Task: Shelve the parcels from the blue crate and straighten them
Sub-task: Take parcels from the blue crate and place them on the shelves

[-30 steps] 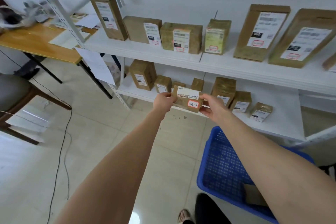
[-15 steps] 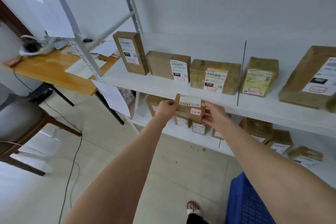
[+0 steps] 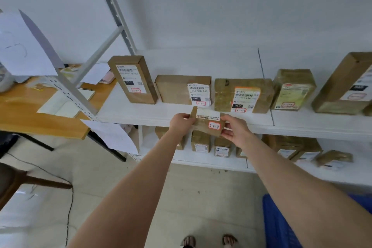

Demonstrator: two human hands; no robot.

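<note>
1. Now in hand: the small parcel (image 3: 207, 122), its red-bordered tag reading 3-3-4, tilted, in front of the front edge of the upper shelf (image 3: 141, 110); whether it touches that edge I cannot tell.
2. Left hand (image 3: 181, 122): fingers curled round the parcel's left end; right hand (image 3: 234, 129): thumb and fingers pinching its right end.
3. Change: a second ago I held it level with the lower shelf (image 3: 211, 162); half a second ago, just under the upper shelf's front edge; it is now level with that edge, so the lift looks nearly done.
4. Row behind my hands: the 3-3-2 parcel (image 3: 181, 89) and the 3-3-3 parcel (image 3: 243, 94), side by side, set back from the front edge.
5. Judgement: by its tag it belongs right of 3-3-3; the gap there looks tight, so neighbours may need nudging.
6. Blue crate (image 3: 281, 223): on the floor at lower right; contents out of view.
</note>
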